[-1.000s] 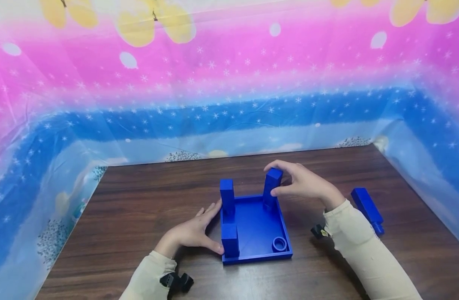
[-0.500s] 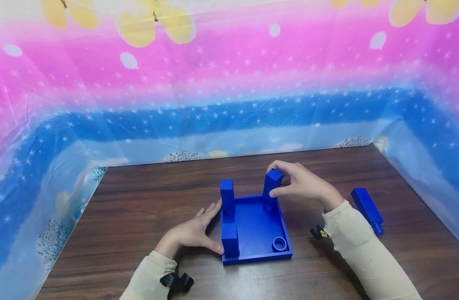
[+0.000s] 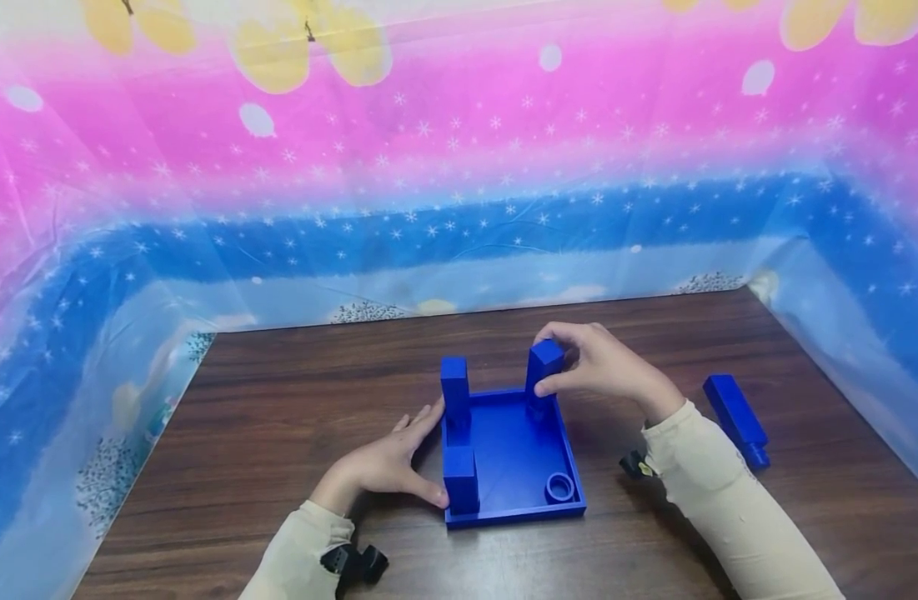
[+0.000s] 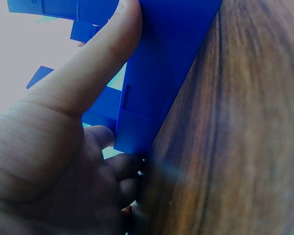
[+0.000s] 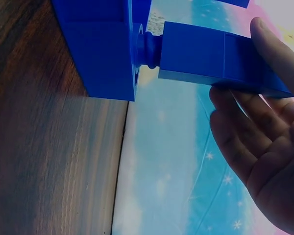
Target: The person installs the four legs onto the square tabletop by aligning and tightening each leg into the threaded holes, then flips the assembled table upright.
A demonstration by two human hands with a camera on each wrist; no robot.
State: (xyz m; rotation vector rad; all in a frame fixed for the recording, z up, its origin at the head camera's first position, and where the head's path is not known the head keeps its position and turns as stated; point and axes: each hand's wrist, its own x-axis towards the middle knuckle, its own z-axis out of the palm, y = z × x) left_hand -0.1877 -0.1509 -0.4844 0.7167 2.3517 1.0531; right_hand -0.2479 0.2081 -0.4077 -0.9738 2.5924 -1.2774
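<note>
A blue square base (image 3: 514,454) with a raised rim lies on the wooden table. Two blue square legs, one at the back left (image 3: 454,392) and one at the front left (image 3: 461,479), stand upright in its corners. My left hand (image 3: 383,458) rests against the base's left side, thumb at the front corner and fingers stretched toward the back. At the back right corner, my right hand (image 3: 604,367) pinches a third leg (image 3: 544,360) between thumb and fingers. That leg's narrow ridged end (image 5: 151,50) sits at the corner socket in the right wrist view, and the leg tilts slightly.
A round socket (image 3: 559,488) shows in the front right corner of the base. Another blue leg (image 3: 734,417) with a narrow stepped end lies on the table at the right, beyond my right forearm. A printed cloth (image 3: 459,208) hangs behind the table.
The leg in my right hand has turned a little and its top sits slightly lower. My right thumb has shifted slightly left across it. My left hand and the base have stayed put.
</note>
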